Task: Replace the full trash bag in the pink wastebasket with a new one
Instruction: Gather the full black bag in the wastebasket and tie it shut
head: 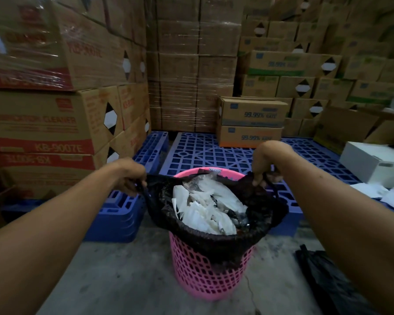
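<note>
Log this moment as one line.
stage: lifting bag edges | left hand: gripping black trash bag | right hand: gripping bag | pink wastebasket: bag still in, full

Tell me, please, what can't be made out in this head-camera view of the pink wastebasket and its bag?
- Fingertips of the left hand and right hand: curled under, hidden in the black trash bag edge.
- Depth of white waste: hidden by bag and pink wastebasket.
- Black plastic on the floor, lower right: cut off by the right forearm; spare bag or not, unclear.
- Print on far cartons: blurred.

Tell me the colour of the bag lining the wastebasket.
Black, seen in the head view: the trash bag.
</note>
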A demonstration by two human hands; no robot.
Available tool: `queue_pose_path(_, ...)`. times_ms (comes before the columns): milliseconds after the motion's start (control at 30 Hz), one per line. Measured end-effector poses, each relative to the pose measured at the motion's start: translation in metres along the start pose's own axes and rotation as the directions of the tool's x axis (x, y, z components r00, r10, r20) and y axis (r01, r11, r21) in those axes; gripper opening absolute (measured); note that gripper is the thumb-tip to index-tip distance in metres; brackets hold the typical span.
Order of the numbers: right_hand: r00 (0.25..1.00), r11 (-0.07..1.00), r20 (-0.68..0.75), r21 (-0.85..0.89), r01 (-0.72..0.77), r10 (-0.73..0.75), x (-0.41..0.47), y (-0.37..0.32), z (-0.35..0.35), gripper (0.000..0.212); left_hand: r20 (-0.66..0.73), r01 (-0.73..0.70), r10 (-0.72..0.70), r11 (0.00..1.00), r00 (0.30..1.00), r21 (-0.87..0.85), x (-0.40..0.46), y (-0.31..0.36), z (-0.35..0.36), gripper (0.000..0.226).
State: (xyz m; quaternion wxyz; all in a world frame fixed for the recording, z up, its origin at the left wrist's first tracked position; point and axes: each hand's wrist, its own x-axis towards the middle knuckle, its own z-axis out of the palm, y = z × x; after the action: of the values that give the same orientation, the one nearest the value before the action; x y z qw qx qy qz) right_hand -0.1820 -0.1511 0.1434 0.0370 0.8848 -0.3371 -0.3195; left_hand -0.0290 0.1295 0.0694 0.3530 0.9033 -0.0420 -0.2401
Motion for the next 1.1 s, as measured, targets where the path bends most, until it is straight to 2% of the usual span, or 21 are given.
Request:
queue_pose_path(33, 0.998, 0.994, 0.042, 0.1, 0.031, -0.036, -0.001, 0.001, -0.003, 0.037, -0.005, -0.002, 0.001, 0.992, 1.0, -0.124, -0.003, 0.004, -0.002, 0.022)
queue_pose_path(100, 0.993, 0.947, 0.003, 0.298, 0.115, -0.121, -0.003, -0.002, -0.008, 0.041, -0.005, -0.027, 0.027, 0.927, 1.0, -0.374, -0.011, 0.015, 0.001, 0.028)
queue_pose_path(200, 0.942, 0.834, -0.248, 0.451, 0.318, -0.226, -0.008, -0.016, -0.015, 0.033, 0.01, -0.089, 0.127, 0.745, 0.992, -0.661, -0.03, 0.035, 0.008, 0.032)
queue_pose_path(267, 0.882, 0.712, -0.38, 0.535, 0.455, -0.278, -0.01, -0.027, -0.018, 0.018, -0.017, -0.152, 0.202, 0.675, 0.979, -0.722, -0.041, 0.049, 0.009, 0.029)
queue_pose_path(400, 0.857, 0.482, -0.435, 0.709, 0.515, -0.275, -0.01, -0.033, -0.025, 0.03, 0.016, -0.175, 0.287, 0.626, 0.958, -0.76, -0.051, 0.062, 0.008, 0.036)
queue_pose_path(467, 0.838, 0.466, -0.489, 0.698, 0.543, -0.243, -0.005, -0.032, -0.03, 0.037, -0.005, -0.183, 0.275, 0.625, 0.962, -0.759, -0.053, 0.064, 0.006, 0.036)
queue_pose_path(533, 0.785, 0.566, -0.593, 0.59, 0.575, -0.179, -0.001, -0.03, -0.035, 0.035, -0.111, -0.288, 0.287, 0.703, 0.951, -0.65, -0.05, 0.065, 0.001, 0.034)
queue_pose_path(567, 0.749, 0.617, -0.64, 0.523, 0.588, -0.171, -0.001, -0.03, -0.036, 0.033, -0.186, -0.376, 0.328, 0.76, 0.926, -0.531, -0.045, 0.064, -0.003, 0.032)
queue_pose_path(600, 0.72, 0.665, -0.669, 0.455, 0.592, -0.183, -0.001, -0.029, -0.036, 0.032, -0.261, -0.471, 0.399, 0.813, 0.879, -0.344, -0.039, 0.06, -0.009, 0.03)
queue_pose_path(633, 0.698, 0.711, -0.682, 0.38, 0.592, -0.216, -0.003, -0.029, -0.037, 0.032, -0.314, -0.548, 0.509, 0.836, 0.801, -0.042, -0.034, 0.055, -0.014, 0.03)
queue_pose_path(667, 0.686, 0.754, -0.682, 0.304, 0.582, -0.254, -0.006, -0.028, -0.037, 0.033, -0.297, -0.547, 0.636, 0.768, 0.712, 0.334, -0.029, 0.049, -0.018, 0.032)
queue_pose_path(700, 0.679, 0.787, -0.678, 0.241, 0.568, -0.282, -0.009, -0.029, -0.038, 0.035, -0.219, -0.462, 0.724, 0.611, 0.654, 0.643, -0.023, 0.043, -0.021, 0.037)
queue_pose_path(733, 0.678, 0.809, -0.673, 0.201, 0.553, -0.295, -0.012, -0.029, -0.039, 0.038, -0.142, -0.343, 0.761, 0.44, 0.633, 0.83, -0.016, 0.037, -0.022, 0.041)
queue_pose_path(767, 0.682, 0.827, -0.674, 0.188, 0.53, -0.284, -0.014, -0.029, -0.04, 0.042, -0.084, -0.234, 0.746, 0.311, 0.66, 0.921, -0.012, 0.032, -0.021, 0.047)
queue_pose_path(800, 0.69, 0.849, -0.679, 0.19, 0.493, -0.248, -0.016, -0.028, -0.042, 0.045, -0.049, -0.159, 0.696, 0.232, 0.717, 0.96, -0.01, 0.027, -0.019, 0.054)
queue_pose_path(867, 0.709, 0.905, -0.692, 0.203, 0.374, -0.138, -0.021, -0.027, -0.045, 0.041, -0.024, -0.076, 0.601, 0.14, 0.799, 0.987, -0.011, 0.02, -0.016, 0.054)
queue_pose_path(967, 0.74, 0.94, -0.672, 0.266, 0.213, 0.022, -0.028, -0.021, -0.049, 0.03, -0.039, -0.031, 0.54, 0.12, 0.841, 0.992, -0.013, 0.013, -0.019, 0.053)
queue_pose_path(1033, 0.747, 0.942, -0.658, 0.303, 0.144, 0.098, -0.032, -0.019, -0.051, 0.029, -0.036, -0.052, 0.466, 0.173, 0.884, 0.984, -0.014, 0.011, -0.021, 0.052)
queue_pose_path(1100, 0.749, 0.961, -0.652, 0.263, 0.078, 0.118, -0.036, -0.019, -0.051, 0.031, -0.042, -0.098, 0.384, 0.337, 0.922, 0.936, -0.014, 0.013, -0.025, 0.049)
